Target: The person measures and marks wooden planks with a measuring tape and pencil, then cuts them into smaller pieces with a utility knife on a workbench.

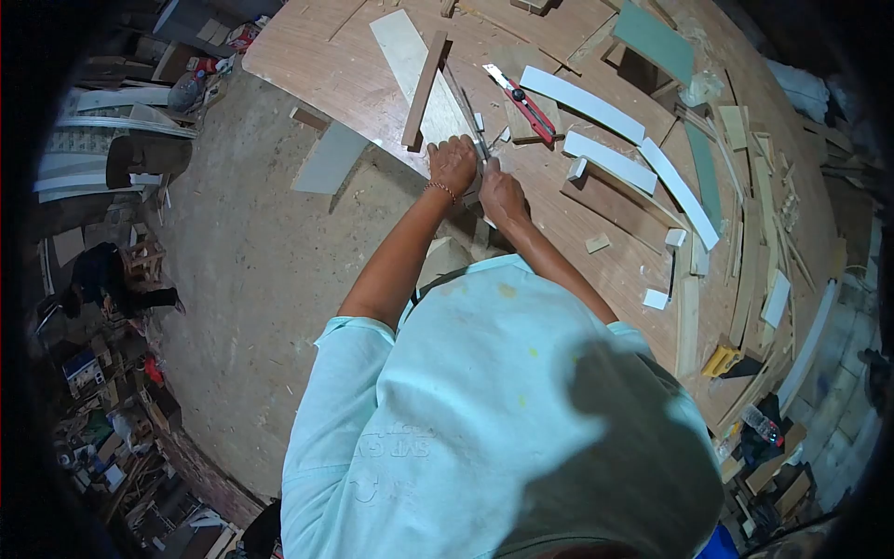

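Note:
My left hand [453,166], with a beaded bracelet at the wrist, presses bent fingers onto the near end of a long white board [402,51]. Close beside it, my right hand [504,194] is closed round the near end of a long, thin metal tool [462,101], whose exact kind I cannot make out. The tool lies along the board's right side, pointing away from me. A brown wooden strip [426,91] rests across the board. Right of the tool, a red utility knife [523,107] lies on a small wooden piece [540,130].
The wooden worktable [307,47] carries curved white pieces [587,102], a green-topped piece [656,42] and several wood strips [745,279]. A yellow-handled tool [720,361] lies near the right edge. Another person [102,284] is at far left, beyond the bare floor [233,279].

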{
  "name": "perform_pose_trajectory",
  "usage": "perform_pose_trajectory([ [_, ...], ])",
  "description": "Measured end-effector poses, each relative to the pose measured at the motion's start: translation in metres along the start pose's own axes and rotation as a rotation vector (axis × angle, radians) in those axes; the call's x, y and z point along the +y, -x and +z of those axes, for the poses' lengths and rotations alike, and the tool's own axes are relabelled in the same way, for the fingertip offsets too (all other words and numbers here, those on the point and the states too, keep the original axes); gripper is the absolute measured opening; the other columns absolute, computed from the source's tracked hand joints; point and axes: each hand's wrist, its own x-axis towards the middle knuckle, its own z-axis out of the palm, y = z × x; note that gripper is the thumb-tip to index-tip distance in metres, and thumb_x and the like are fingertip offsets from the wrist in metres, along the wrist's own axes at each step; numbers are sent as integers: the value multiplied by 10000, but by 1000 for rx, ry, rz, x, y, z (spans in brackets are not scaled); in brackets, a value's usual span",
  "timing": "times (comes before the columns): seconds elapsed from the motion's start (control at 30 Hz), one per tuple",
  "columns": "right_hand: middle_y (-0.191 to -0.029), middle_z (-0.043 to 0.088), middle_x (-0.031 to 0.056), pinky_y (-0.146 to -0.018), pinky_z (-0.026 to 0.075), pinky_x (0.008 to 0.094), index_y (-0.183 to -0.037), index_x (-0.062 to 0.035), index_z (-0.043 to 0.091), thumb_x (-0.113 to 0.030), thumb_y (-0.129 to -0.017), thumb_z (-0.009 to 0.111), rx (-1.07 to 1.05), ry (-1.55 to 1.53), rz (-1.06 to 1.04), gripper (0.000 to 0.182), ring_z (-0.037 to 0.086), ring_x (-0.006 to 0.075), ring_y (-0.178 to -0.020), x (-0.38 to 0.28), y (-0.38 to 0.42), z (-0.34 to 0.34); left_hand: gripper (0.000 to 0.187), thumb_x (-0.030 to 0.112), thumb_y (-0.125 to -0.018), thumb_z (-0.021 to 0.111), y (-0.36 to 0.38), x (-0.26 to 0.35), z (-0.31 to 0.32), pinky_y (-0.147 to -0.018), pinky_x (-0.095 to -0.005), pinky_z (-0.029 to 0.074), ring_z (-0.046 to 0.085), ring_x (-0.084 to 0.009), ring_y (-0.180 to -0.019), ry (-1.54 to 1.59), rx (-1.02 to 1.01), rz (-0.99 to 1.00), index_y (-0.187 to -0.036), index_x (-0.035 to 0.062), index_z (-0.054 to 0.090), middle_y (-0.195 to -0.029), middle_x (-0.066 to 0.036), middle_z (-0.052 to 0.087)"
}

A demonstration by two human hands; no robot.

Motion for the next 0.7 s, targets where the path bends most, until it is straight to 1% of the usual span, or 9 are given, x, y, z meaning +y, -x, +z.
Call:
perform_pose_trajectory([
  [0.23,-669,533,291,-592,421,493,-850,25,388,-101,-794,315,-54,31,11,156,542,436,-665,1,15,-12,117,139,-766,420,-1,1,0,-688,-390,341,526,-237,-745,-52,19,24,-789,54,497,-764,-109,538],
  [0.27,-669,533,291,-592,421,493,-850,25,388,-101,-794,315,-49,30,0,156,542,436,-665,0,15,-12,131,128,-751,424,-1,0,1,-690,-417,339,525,-253,-774,-36,-2,14,-826,48,494,-801,-109,533],
  [0.3,-676,538,286,-608,428,482,-855,25,393,-110,-794,312,-75,45,28,169,546,427,-669,1,14,-11,131,128,-751,424,-1,-1,2,-690,-417,339,525,-253,-774,-42,8,12,-826,48,494,-801,-109,533],
  [0.37,-683,543,281,-624,434,470,-860,26,399,-118,-794,309,-91,60,50,182,550,419,-673,2,10,-8,118,135,-773,410,-1,-2,5,-691,-394,334,522,-239,-751,-53,31,26,-796,52,492,-775,-111,535],
  [0.47,-706,544,282,-637,432,465,-878,25,401,-163,-813,340,-108,52,63,208,554,407,-695,4,11,-8,120,133,-777,402,-1,0,0,-698,-406,328,525,-238,-753,-13,20,6,-803,56,492,-788,-113,533],
  [0.53,-748,547,273,-656,424,465,-897,24,404,-223,-828,376,-63,-18,140,258,551,399,-736,-5,18,-17,121,132,-778,400,0,-1,1,-701,-410,327,526,-238,-754,7,13,-1,-805,58,492,-790,-113,533],
  [0.6,-767,546,269,-663,419,467,-903,23,405,-244,-833,382,-57,6,120,278,546,400,-751,4,20,-12,134,114,-763,401,-2,-2,1,-710,-446,325,531,-255,-790,14,-17,0,-843,45,483,-823,-114,538],
  [0.67,-786,546,264,-670,414,468,-909,23,407,-265,-838,389,-51,29,100,298,541,400,-766,12,23,-10,135,126,-774,394,-3,-2,2,-708,-438,328,532,-250,-778,4,-5,-1,-833,51,489,-817,-114,537],
  [0.7,-785,544,263,-669,412,469,-910,22,407,-259,-841,374,-98,29,101,291,537,405,-764,11,25,-13,140,138,-785,387,-2,-3,3,-706,-430,330,533,-245,-766,-7,7,-3,-822,57,495,-811,-113,537],
])
